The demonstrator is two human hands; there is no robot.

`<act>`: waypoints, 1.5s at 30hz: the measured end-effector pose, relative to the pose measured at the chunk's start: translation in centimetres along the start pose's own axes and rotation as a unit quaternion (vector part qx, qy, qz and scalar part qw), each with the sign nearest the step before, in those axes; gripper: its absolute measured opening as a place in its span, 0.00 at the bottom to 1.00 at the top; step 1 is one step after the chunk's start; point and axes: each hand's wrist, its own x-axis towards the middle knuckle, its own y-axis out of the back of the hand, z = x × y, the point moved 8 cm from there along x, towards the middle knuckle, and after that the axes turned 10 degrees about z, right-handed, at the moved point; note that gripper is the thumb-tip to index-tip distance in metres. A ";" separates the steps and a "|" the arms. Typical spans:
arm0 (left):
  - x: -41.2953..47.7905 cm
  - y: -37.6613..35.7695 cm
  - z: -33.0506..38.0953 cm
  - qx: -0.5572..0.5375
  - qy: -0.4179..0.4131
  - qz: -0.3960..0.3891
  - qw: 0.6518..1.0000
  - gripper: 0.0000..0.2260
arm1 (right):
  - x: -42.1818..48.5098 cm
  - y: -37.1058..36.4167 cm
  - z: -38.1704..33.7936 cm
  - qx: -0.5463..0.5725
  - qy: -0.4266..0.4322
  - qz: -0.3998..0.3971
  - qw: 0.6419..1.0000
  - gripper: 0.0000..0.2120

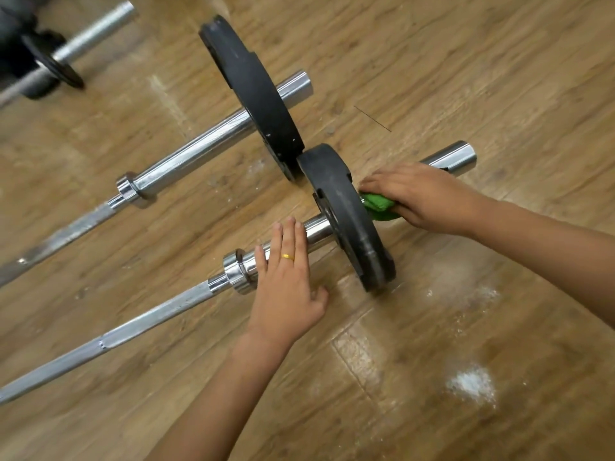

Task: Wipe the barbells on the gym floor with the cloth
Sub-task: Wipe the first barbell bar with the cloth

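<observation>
- Wood floor [466, 78], with white powdery patches [472, 384] below the right hand.
- Near bar [149, 324] lies on the floor under both hands. It is the one being wiped.
- Far bar [199, 151] lies beyond the left hand, untouched. A third bar [96, 31] lies well beyond that, blurred.
- Large plate [253, 91] on the far bar. A small plate [349, 221] on the near bar stands between the two hands.
- Left hand [286, 281] rests flat on the near bar's sleeve, fingers straight and apart, steadying it just inside the small plate.
- Right hand [429, 197] is curled over the cloth, pressing it onto the sleeve just outside the small plate.
- Green cloth [377, 206] is bunched under the right hand's fingers, touching the plate's outer face.
- Progress, as a judgement: the task looks part-way. The wipe is on one end of the near bar, and its long shaft toward the left hand's far side probably remains. Whether the other two bars are already clean cannot be told.
</observation>
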 end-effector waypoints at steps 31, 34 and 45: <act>-3.5 -1.0 1.6 -0.012 0.007 -0.010 1.000 0.50 | -4.7 0.9 -0.9 0.022 -0.115 0.050 0.992 0.22; -4.2 -1.3 1.8 -0.008 0.002 -0.006 1.000 0.49 | -5.0 2.1 2.1 -0.005 -0.159 0.058 0.986 0.17; -6.1 -2.0 2.8 -0.009 -0.001 0.003 1.000 0.50 | -7.0 2.9 2.4 -0.005 -0.158 0.087 0.984 0.14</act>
